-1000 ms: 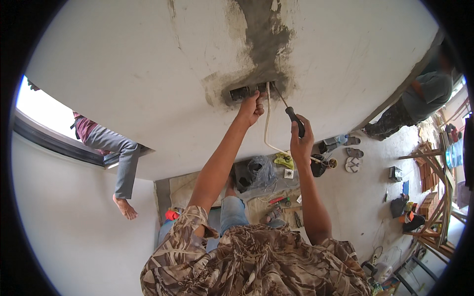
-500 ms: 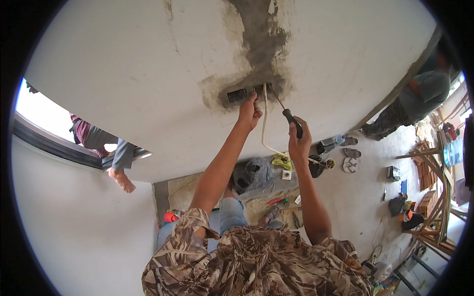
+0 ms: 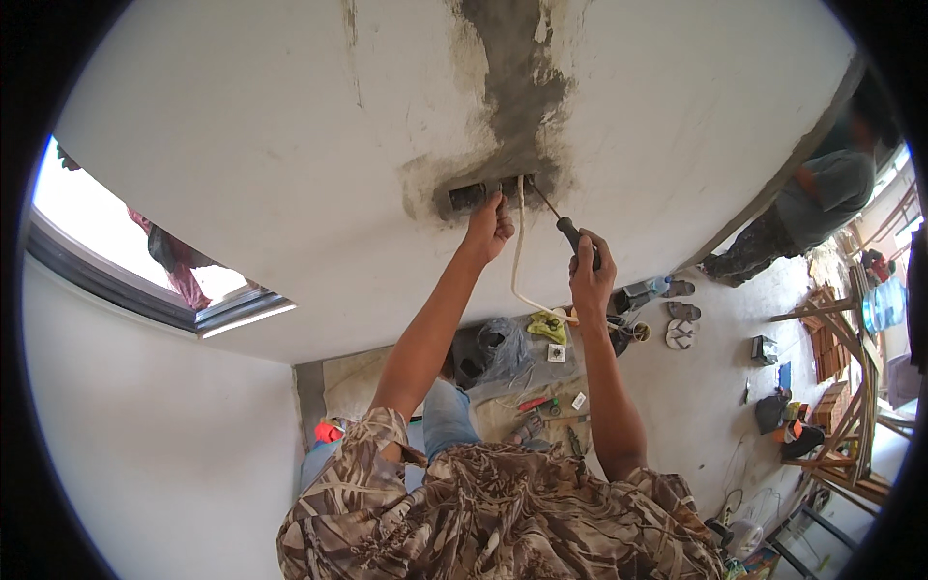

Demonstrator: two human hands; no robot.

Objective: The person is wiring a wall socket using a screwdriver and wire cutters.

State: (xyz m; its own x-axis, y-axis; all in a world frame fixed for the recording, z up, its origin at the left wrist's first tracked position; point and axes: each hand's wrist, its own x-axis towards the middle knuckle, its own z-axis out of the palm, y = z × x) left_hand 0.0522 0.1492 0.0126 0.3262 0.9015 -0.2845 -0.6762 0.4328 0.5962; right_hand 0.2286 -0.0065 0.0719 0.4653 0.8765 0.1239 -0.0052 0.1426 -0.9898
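A black-handled screwdriver [image 3: 567, 229] is gripped in my right hand [image 3: 593, 278], and its shaft slants up to the right end of a recessed wall box [image 3: 467, 197]. My left hand [image 3: 488, 232] reaches up to the box's lower edge, thumb and fingers closed together; whatever they pinch is hidden. Between the two hands a whitish cable [image 3: 516, 256] comes out of the opening, hangs down the wall and bends right toward my right forearm. Rough grey plaster [image 3: 512, 106] surrounds the box and runs upward in a strip.
A window opening [image 3: 135, 242] with dark framing is at left. At right a person in grey [image 3: 831, 198] is by the wall's edge. Below lie clear plastic sheeting [image 3: 505, 348], a yellow-green bag [image 3: 547, 329], hand tools [image 3: 541, 404] and sandals [image 3: 681, 333]. A wooden frame [image 3: 858, 387] stands far right.
My right fingers have shifted on the screwdriver handle, while its tip stays by the box. The other person's bare foot and leg at the window are gone from view. The view has tilted slightly.
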